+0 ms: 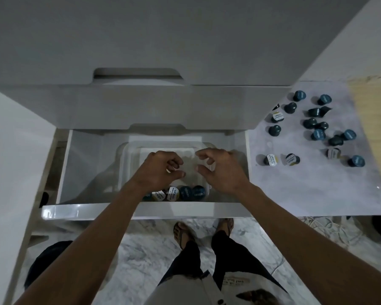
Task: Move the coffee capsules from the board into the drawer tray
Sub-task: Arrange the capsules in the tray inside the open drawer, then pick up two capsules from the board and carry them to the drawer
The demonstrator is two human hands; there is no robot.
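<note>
A clear plastic tray sits inside the open white drawer. Several dark blue coffee capsules lie in a row along the tray's near edge. Both hands hover over the tray's middle: my left hand has its fingers curled with nothing visible in it, and my right hand has its fingers spread and bent, holding nothing. To the right, a pale marble-patterned board carries several more capsules, some upright, some on their sides.
The drawer's white front edge runs across below my forearms. A closed drawer front with a cut-out handle lies above. A wooden surface borders the board at the right. My feet stand on marble floor.
</note>
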